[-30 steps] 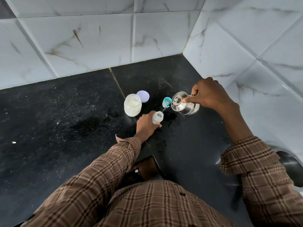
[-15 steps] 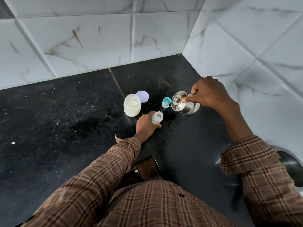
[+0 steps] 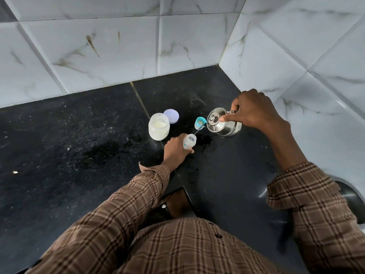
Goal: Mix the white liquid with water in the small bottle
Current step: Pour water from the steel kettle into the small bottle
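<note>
As before, kettle (image 3: 224, 123) pouring, small bottle (image 3: 189, 141) held.

I see even, soft daylight, glare on the countertop (image 3: 246, 186) lower right, wide-angle bending at edges, focus sharp.

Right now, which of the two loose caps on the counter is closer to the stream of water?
The teal cap, right beside the kettle spout and the stream. The pale lilac lid lies farther left, behind the jar of white liquid.
</note>
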